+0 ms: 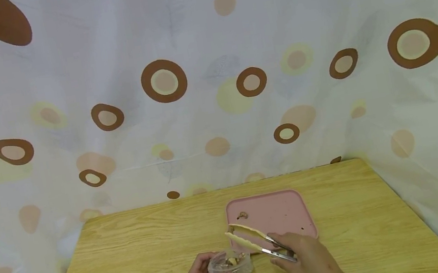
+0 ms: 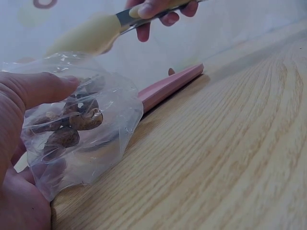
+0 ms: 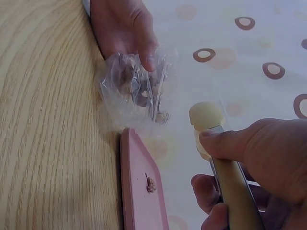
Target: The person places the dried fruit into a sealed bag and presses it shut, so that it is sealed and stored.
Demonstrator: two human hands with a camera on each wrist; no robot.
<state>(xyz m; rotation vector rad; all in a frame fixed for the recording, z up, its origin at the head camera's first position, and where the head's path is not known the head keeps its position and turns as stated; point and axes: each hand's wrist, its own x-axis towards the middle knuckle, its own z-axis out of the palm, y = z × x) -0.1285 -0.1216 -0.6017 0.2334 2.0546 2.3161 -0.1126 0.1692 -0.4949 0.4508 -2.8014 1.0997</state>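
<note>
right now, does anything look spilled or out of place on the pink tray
Only slightly: a few dark specks lie scattered on the pink tray, apart from the larger brown piece, so they look like stray crumbs. The tray itself shows no obvious damage.

No legible text — not one label.

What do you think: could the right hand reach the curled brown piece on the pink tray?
Probably yes: the right hand holds tongs whose tips look close to the brown piece, and nothing visible blocks the way across the tray.
</note>
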